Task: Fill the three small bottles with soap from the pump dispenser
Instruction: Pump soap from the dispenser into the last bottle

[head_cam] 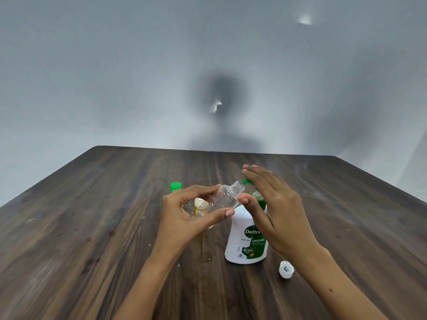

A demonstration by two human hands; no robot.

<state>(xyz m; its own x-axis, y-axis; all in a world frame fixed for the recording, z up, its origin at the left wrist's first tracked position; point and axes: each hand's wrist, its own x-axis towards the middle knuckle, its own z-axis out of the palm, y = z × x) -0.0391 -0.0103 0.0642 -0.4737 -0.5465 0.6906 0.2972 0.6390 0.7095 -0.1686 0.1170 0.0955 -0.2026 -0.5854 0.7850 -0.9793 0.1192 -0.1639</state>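
- The left hand (184, 211) grips a clear small bottle (225, 197) between thumb and fingers, tilted, with its open threaded neck pointing up toward the green nozzle.
- The right hand (275, 211) lies with straight fingers on top of the pump dispenser (245, 239), its thumb touching the bottle's shoulder.
- The white dispenser stands upright on the wooden table (92, 227).
- A green-capped bottle (175, 187) stands behind the left hand.
- A white cap (286, 269) lies near the dispenser, beside the right wrist.

Dark wood table (92, 227) – plain grey wall (115, 77) behind.
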